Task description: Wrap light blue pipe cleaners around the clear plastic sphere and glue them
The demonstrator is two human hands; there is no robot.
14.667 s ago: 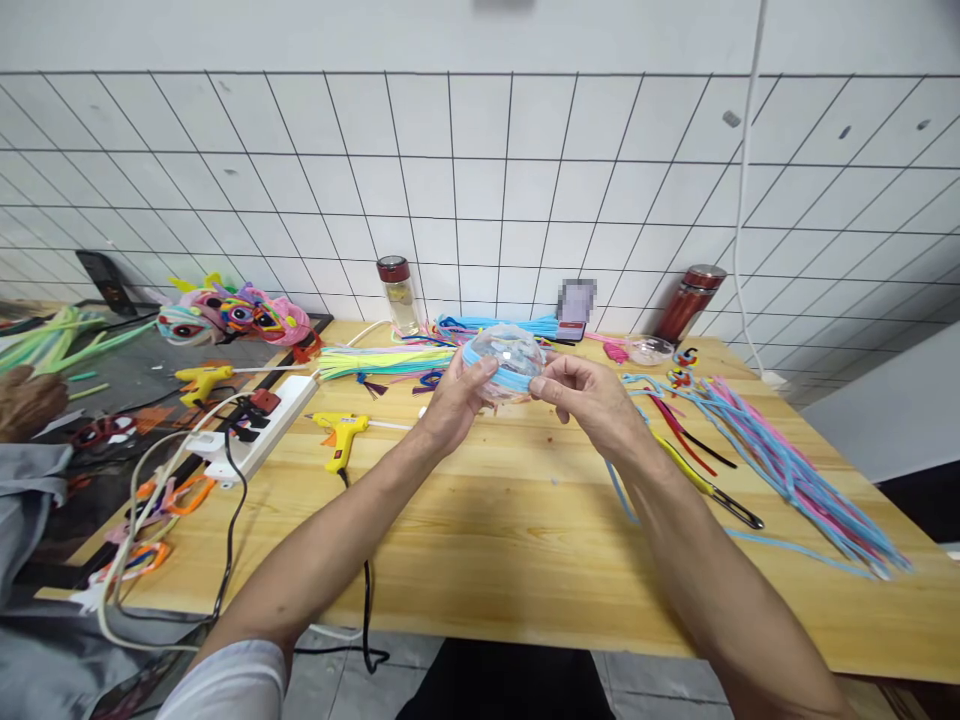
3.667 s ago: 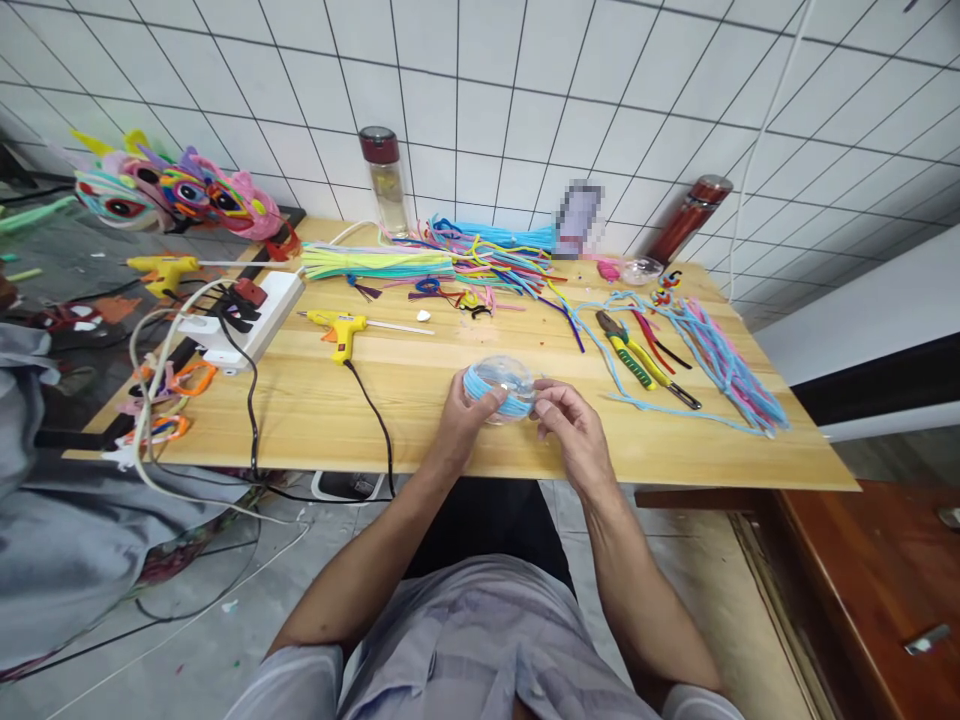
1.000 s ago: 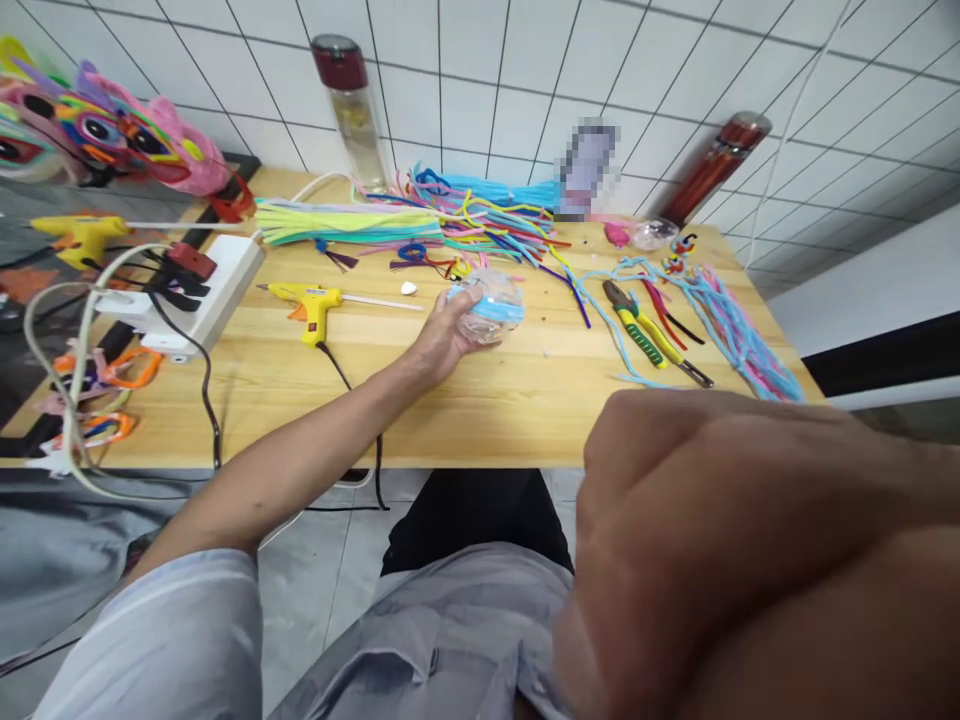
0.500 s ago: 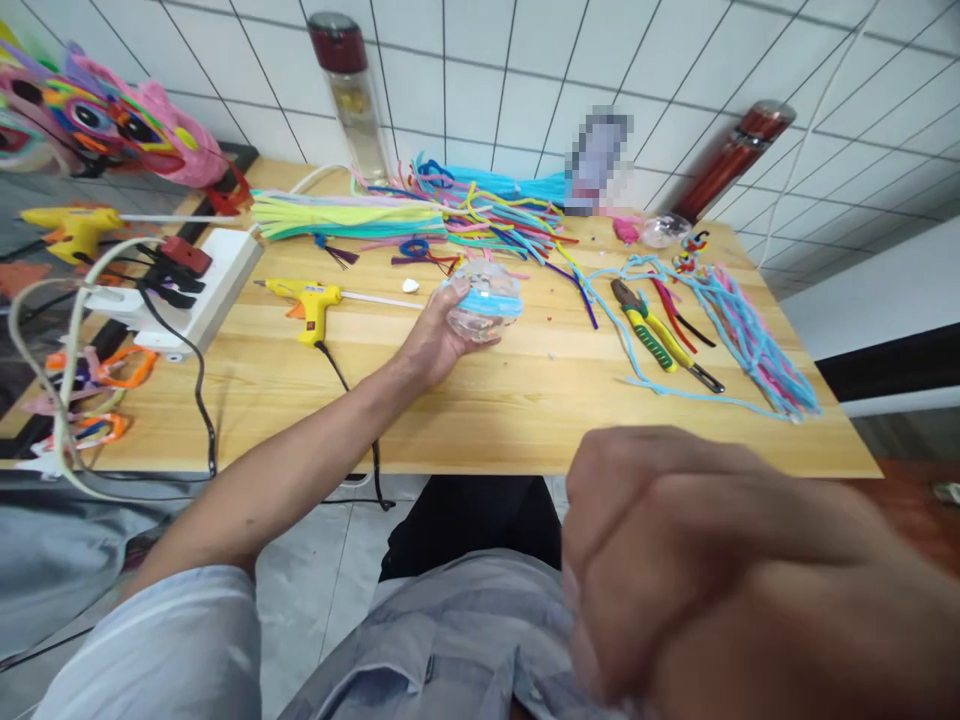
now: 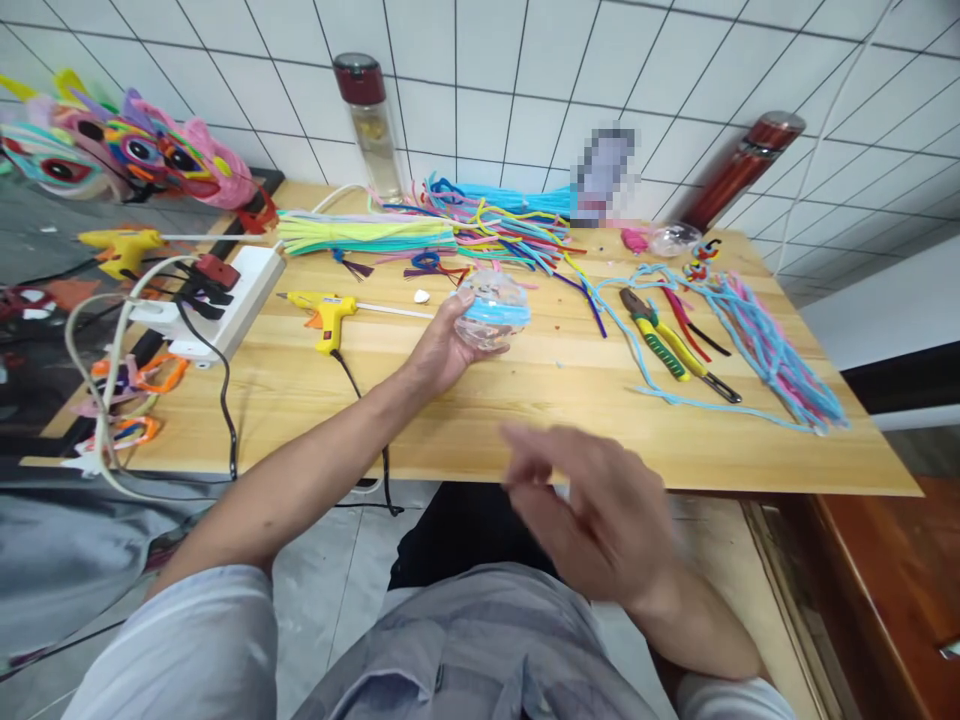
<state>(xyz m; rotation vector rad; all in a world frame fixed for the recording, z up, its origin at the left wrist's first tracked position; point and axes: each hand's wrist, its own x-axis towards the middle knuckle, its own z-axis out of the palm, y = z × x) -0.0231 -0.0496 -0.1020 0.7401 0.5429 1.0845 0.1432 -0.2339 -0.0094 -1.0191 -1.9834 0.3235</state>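
Between the left hand's (image 5: pixel 448 345) clamped thumb and fingers sits the clear ball (image 5: pixel 493 312); the right hand's (image 5: pixel 592 500) fingers, blurred, hold nothing visible.

Bare wood of table (image 5: pixel 570 390) gives passage between clear ball (image 5: pixel 495 312) and pliers (image 5: pixel 652 335), continuing to front edge. On right, long blue strand (image 5: pixel 720 402) crosses way, near bundle (image 5: pixel 780 350). At back, heaped fuzzy stems (image 5: pixel 510 228) form low barrier, bottle (image 5: pixel 369 130) and red flask (image 5: pixel 742 170) higher. On left, glue gun (image 5: pixel 328 320), its black cable (image 5: pixel 351 378) and power strip (image 5: pixel 229 305) obstruct.
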